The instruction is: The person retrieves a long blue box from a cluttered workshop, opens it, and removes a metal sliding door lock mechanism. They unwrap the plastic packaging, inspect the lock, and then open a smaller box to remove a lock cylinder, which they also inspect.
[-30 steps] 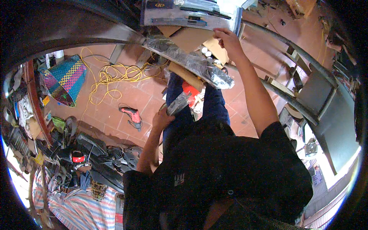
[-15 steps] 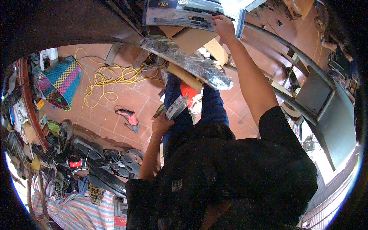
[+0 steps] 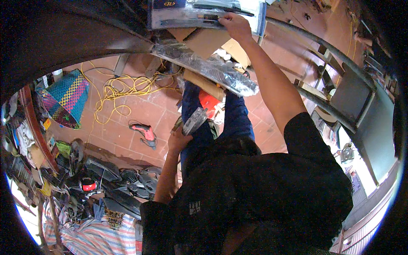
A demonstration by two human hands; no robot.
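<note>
My right hand (image 3: 237, 28) reaches far forward to a shallow pale tray or case (image 3: 182, 23) with clear plastic and slim items in it. Its fingers are pinched at the right end of a dark slim pen-like item (image 3: 209, 17); how firmly they hold it is hard to see. Low by my left thigh, my left hand (image 3: 180, 139) is closed around a clear plastic packet (image 3: 195, 120), whose contents I cannot make out. Between the tray and my legs lies a long board (image 3: 204, 68) covered in crumpled clear plastic wrap.
Brown cardboard (image 3: 208, 42) sits under the tray. A coiled yellow cord (image 3: 112, 91) and a red-and-black power tool (image 3: 146, 134) lie on the tiled floor at left, near a checked woven bag (image 3: 70, 100). A metal frame (image 3: 327, 46) stands at right; clutter fills the lower left.
The view has shifted slightly, so the tray appears further left. My right hand has moved a little left along it, to the dark slim item. My left hand keeps its hold.
</note>
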